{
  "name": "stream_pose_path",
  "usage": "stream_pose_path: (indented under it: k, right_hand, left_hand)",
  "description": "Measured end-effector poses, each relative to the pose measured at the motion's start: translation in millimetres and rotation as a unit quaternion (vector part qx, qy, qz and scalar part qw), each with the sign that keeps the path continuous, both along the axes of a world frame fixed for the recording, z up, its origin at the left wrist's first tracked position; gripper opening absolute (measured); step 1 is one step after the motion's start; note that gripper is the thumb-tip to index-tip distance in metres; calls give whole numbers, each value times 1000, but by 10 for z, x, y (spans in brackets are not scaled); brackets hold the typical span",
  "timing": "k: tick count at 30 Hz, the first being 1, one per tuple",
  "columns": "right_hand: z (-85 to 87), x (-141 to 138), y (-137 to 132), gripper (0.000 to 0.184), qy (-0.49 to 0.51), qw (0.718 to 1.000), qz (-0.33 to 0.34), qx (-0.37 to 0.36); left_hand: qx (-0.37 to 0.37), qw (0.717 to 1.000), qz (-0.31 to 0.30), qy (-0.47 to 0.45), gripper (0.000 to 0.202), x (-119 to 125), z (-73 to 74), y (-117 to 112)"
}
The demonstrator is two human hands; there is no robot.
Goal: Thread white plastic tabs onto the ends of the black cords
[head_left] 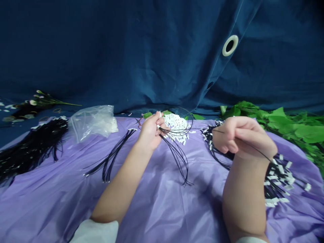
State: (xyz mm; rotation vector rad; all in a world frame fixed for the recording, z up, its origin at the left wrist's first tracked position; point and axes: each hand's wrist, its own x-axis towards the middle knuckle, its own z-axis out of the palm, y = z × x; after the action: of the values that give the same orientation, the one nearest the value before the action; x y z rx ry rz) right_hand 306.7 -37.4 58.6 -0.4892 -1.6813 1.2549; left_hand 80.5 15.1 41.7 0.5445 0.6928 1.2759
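While the left hand pinches some black cords mid-frame and the right hand grips one strand centre-right, from over here I'd guess a hard tug could snag that loop and scatter the white tags behind it.

Illumination was dim; the dark blue fabric curtain lay shadowed at upper right; the clear plastic bag showed glare.

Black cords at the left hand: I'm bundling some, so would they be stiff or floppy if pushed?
The black cords look bendy yet springy, bowing in open curves. They're probably light, being thin, and might tangle, since strands cross.
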Motion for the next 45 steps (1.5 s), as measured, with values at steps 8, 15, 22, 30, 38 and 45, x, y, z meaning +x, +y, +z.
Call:
stream_pose_path:
  k: [8, 15, 22, 30, 38, 45]
  right_hand:
    - [47, 45, 69, 20, 157, 961, -225, 42]
    - [127, 157, 133, 25, 236, 912, -300, 151]
    - [-5, -184, 70, 8, 97, 924, -342, 144]
    - [-110, -553, 47, 4, -204, 850, -405, 267]
    - [-93, -607, 63, 7, -247, 815, -405, 331]
    - [-99, -622, 43, 8, -264, 814, -390, 340]
  left_hand:
    - [-53, 995, -61, -66, 23, -10, -58, 39]
    - [-20, 998, -49, -25, 20, 35, -42, -23]
    - [73, 994, -60, 50, 16, 105, 2, -194]
    - [117, 987, -61, 91, 17, 158, 54, -318]
    - [155, 980, -61, 109, 17, 195, 9, -372]
    - [178, 974, -77, 113, 20, 203, -11, -395]
